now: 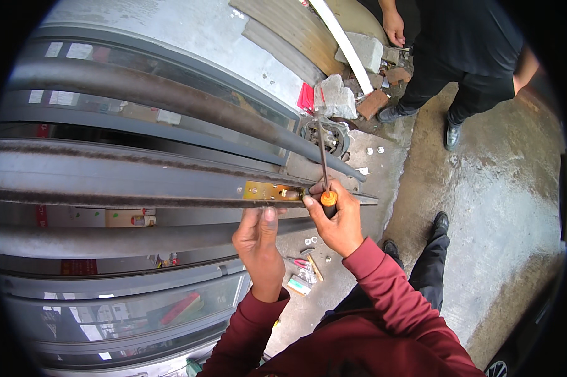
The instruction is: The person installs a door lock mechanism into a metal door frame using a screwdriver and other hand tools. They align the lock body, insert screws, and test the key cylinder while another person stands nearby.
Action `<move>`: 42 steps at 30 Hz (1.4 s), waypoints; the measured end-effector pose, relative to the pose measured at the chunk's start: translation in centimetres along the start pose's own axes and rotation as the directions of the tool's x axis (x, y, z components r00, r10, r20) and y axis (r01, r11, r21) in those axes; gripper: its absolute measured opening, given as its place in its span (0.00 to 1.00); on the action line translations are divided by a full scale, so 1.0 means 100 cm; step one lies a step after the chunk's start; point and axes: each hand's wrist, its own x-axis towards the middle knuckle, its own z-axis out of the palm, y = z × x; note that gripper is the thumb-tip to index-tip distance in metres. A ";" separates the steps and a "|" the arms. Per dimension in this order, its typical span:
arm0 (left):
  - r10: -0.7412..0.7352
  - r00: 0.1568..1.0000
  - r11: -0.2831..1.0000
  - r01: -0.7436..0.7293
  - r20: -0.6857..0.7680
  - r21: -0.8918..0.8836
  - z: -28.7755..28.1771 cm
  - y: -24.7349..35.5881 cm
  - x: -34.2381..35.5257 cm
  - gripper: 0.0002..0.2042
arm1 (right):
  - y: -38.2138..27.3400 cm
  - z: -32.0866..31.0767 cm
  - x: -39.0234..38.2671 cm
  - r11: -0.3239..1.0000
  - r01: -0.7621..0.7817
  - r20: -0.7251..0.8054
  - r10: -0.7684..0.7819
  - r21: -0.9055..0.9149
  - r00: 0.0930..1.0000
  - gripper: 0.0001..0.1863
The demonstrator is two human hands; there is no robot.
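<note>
Brass-coloured lock faceplate (261, 190) sits at the centre of the frame, set in the edge of a grey metal door (120, 173), just left of the right hand's fingertips and just above the left's. The right hand (343, 220) grips an orange-and-black-handled screwdriver (329, 200), shaft toward the top of the frame. Thumb and fingers of the left hand (261, 248) bend at the door's lower edge; whether they pinch anything cannot be told.
</note>
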 end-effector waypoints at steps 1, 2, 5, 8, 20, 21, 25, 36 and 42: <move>0.000 1.000 1.000 0.000 0.003 0.002 0.000 -0.001 0.000 0.12 | 0.000 0.000 0.000 0.999 0.029 0.004 -0.029 0.027 1.000 0.12; 0.007 1.000 1.000 -0.008 0.007 0.014 -0.001 -0.001 0.000 0.12 | 0.000 0.001 0.000 1.000 0.001 -0.011 0.000 0.012 1.000 0.12; 0.012 1.000 0.999 -0.012 0.016 0.038 -0.002 -0.003 0.000 0.12 | 0.004 0.002 -0.001 0.998 -0.050 0.027 0.051 -0.039 0.998 0.14; 0.000 1.000 0.999 0.000 0.009 0.042 -0.003 -0.003 -0.001 0.12 | 0.019 -0.008 -0.006 0.988 -0.133 0.056 0.137 -0.073 0.989 0.17; 0.055 0.998 0.998 -0.055 -0.013 0.022 0.006 -0.003 0.000 0.09 | 0.017 -0.195 -0.111 0.737 -0.110 0.271 0.378 -0.666 0.885 0.28; 0.052 0.999 0.998 -0.052 -0.015 0.025 0.006 -0.002 -0.001 0.08 | 0.002 -0.198 -0.113 0.833 -0.107 0.308 0.316 -0.542 0.898 0.29; 0.055 0.998 0.997 -0.054 -0.021 0.047 0.010 -0.002 -0.001 0.05 | -0.045 -0.185 -0.112 0.931 -0.266 0.151 0.309 -0.251 0.939 0.18; 0.014 1.000 0.999 -0.013 -0.025 0.035 0.012 -0.008 -0.002 0.13 | -0.051 -0.184 -0.081 0.991 0.002 0.209 0.026 -0.136 0.978 0.17; -0.023 1.000 0.999 0.023 -0.012 0.036 0.015 -0.010 -0.002 0.20 | -0.048 -0.183 -0.077 0.991 -0.008 0.204 0.035 -0.136 0.978 0.17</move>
